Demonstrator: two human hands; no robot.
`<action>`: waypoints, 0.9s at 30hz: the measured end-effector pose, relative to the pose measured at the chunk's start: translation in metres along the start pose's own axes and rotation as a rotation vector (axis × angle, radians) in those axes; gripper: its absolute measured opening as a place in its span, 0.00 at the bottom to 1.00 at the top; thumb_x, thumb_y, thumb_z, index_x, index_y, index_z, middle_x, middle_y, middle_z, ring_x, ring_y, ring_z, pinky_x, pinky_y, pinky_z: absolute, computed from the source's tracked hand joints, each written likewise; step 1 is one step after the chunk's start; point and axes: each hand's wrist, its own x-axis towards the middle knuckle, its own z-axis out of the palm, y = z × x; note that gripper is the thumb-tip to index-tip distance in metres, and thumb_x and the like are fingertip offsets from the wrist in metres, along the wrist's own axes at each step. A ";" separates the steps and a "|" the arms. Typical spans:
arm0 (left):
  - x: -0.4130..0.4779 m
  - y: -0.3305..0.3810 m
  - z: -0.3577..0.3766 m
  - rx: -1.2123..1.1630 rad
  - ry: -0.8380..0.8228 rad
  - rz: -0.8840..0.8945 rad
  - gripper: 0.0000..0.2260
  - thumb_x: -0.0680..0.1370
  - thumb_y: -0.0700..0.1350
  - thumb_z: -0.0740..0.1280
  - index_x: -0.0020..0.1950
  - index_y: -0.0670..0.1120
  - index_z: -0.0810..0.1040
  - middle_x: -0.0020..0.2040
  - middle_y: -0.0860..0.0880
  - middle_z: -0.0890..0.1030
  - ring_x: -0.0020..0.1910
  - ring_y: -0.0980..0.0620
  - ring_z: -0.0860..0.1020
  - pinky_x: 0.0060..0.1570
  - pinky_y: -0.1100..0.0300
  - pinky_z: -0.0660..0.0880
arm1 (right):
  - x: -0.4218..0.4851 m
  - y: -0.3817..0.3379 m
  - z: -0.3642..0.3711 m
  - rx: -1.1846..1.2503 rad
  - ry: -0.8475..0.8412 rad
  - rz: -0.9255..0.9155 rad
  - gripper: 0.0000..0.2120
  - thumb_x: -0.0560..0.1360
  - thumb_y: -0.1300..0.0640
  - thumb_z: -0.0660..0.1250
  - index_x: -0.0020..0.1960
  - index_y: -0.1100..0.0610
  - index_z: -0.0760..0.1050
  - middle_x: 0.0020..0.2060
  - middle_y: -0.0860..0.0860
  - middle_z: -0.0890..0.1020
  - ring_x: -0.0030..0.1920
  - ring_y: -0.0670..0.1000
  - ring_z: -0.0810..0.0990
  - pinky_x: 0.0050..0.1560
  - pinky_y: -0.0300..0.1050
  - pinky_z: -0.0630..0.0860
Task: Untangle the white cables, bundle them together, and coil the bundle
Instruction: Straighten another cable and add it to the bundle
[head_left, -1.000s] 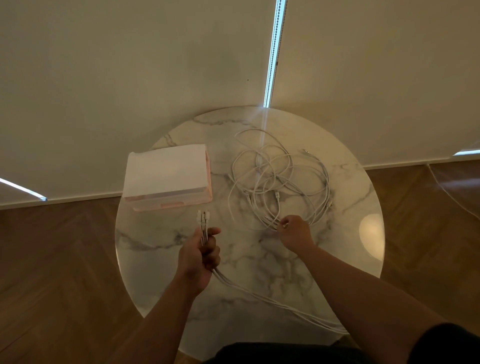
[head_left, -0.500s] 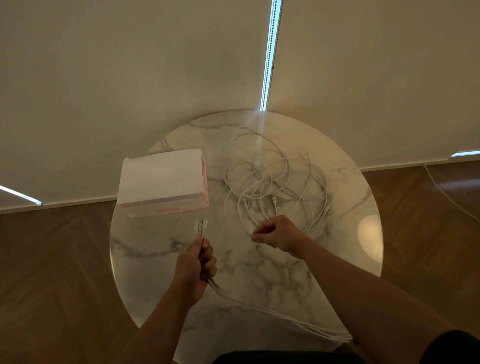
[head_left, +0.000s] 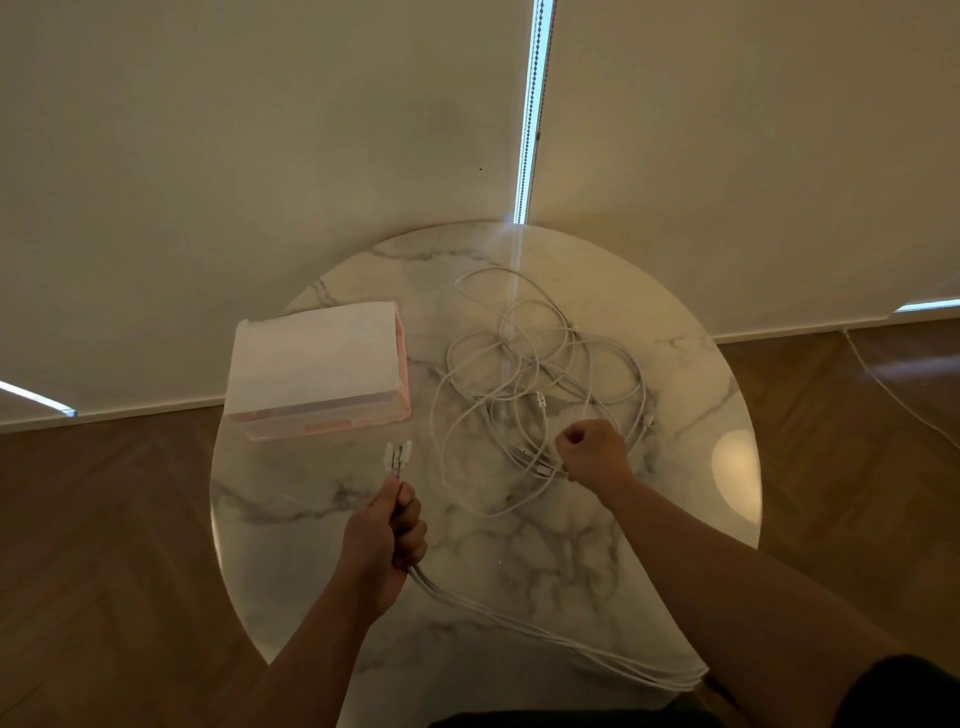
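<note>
Left hand (head_left: 382, 540) fingers clamped on bundle (head_left: 519, 621), draped over near table (head_left: 311, 519) edge; right hand (head_left: 592, 449) fingers curled round white cables (head_left: 535, 374).

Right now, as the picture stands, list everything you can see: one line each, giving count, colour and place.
table: one, round, white marble with grey veins, centre.
box: one, white top, pink sides, far left of the table.
cable tangle: one heap of several white cables, far right of the table.
cable bundle: several white cables, plugs up, trailing over the table's near edge.
blinds: two, cream, behind the table, with a bright gap between them.
floor: brown wood, either side of the table.
left hand: one, grips the cable bundle below the plugs.
right hand: one, curled on a strand at the tangle's near edge.
</note>
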 end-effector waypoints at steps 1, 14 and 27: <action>0.000 0.000 0.000 -0.001 -0.001 0.004 0.18 0.84 0.51 0.53 0.36 0.46 0.66 0.28 0.51 0.56 0.22 0.56 0.54 0.22 0.61 0.51 | 0.008 0.003 -0.001 -0.037 0.016 0.045 0.11 0.74 0.56 0.66 0.42 0.63 0.83 0.39 0.60 0.85 0.43 0.59 0.84 0.50 0.51 0.81; -0.007 0.000 0.001 -0.013 0.011 -0.005 0.17 0.84 0.50 0.53 0.37 0.46 0.66 0.29 0.50 0.56 0.23 0.56 0.54 0.24 0.60 0.50 | 0.042 -0.019 -0.006 0.291 0.083 0.443 0.15 0.76 0.56 0.66 0.60 0.63 0.76 0.57 0.60 0.82 0.56 0.56 0.81 0.52 0.43 0.77; 0.002 0.001 0.012 -0.048 -0.031 -0.007 0.18 0.84 0.50 0.52 0.37 0.45 0.66 0.28 0.51 0.57 0.22 0.56 0.54 0.24 0.61 0.49 | 0.008 -0.029 -0.035 1.171 -0.060 0.697 0.14 0.81 0.64 0.52 0.39 0.63 0.68 0.19 0.55 0.74 0.18 0.52 0.76 0.19 0.35 0.72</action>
